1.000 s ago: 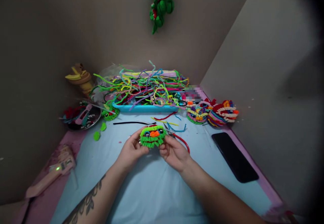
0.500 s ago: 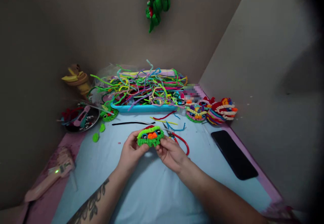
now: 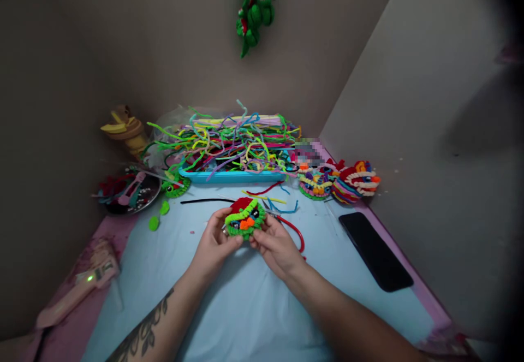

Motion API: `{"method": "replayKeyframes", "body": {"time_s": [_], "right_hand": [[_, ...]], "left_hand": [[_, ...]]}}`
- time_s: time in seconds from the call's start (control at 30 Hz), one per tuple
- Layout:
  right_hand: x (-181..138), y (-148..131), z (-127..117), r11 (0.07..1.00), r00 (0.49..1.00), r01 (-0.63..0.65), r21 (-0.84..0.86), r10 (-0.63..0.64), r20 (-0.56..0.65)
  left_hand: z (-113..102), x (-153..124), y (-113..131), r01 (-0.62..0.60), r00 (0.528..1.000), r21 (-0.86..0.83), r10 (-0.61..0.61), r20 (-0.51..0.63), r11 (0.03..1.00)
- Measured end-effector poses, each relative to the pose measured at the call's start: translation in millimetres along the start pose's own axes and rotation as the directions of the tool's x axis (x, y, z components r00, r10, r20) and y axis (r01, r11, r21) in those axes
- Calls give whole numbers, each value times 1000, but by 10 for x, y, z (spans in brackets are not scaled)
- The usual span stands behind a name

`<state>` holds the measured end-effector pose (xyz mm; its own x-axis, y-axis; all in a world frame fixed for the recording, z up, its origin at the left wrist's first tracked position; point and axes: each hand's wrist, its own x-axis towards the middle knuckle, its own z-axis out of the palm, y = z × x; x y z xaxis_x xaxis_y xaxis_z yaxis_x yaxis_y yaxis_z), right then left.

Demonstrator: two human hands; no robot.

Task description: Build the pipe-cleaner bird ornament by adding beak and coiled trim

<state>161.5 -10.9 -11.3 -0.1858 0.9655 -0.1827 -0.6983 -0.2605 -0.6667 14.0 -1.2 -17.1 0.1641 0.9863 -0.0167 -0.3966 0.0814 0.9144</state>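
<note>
Between my two hands is a pipe-cleaner bird head point(image 3: 245, 219), green with a red crown, a lime brow band, dark shiny eyes and an orange beak. My left hand point(image 3: 216, 241) grips its left side, thumb at the lower edge. On the opposite side my right hand point(image 3: 275, 242) pinches the lower right edge with thumb and fingers. The face is turned up toward me, held above the blue cloth point(image 3: 245, 307). Just behind my right hand lie red-handled pliers point(image 3: 295, 232), their jaws partly covered.
A blue tray point(image 3: 233, 177) heaped with pipe cleaners point(image 3: 241, 143) stands at the back. Finished-looking pipe-cleaner birds point(image 3: 354, 182) sit at right, near a black phone point(image 3: 375, 251). At left are a pink glue gun point(image 3: 82, 291), a metal bowl point(image 3: 153, 190) and green pieces point(image 3: 154, 223).
The bird head has tipped so that more of its red crown shows, and it has shifted slightly right. Both hands keep their hold on it.
</note>
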Motion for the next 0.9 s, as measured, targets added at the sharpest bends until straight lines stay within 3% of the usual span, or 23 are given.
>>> {"method": "replayKeyframes", "body": {"time_s": [0.47, 0.63, 0.8, 0.9], "right_hand": [[46, 31, -40, 994, 991, -110, -26, 108, -74], [29, 9, -16, 995, 996, -66, -80, 61, -60], [59, -4, -30, 996, 990, 20, -86, -32, -137], [61, -34, -53, 973, 984, 100, -206, -128, -126]], "left_hand": [[77, 14, 62, 157, 983, -143, -168, -72, 977], [66, 13, 60, 172, 977, -148, -188, -98, 974], [57, -8, 59, 181, 981, -98, -187, -55, 979], [31, -15, 45, 177, 984, -77, -179, -16, 981]]}}
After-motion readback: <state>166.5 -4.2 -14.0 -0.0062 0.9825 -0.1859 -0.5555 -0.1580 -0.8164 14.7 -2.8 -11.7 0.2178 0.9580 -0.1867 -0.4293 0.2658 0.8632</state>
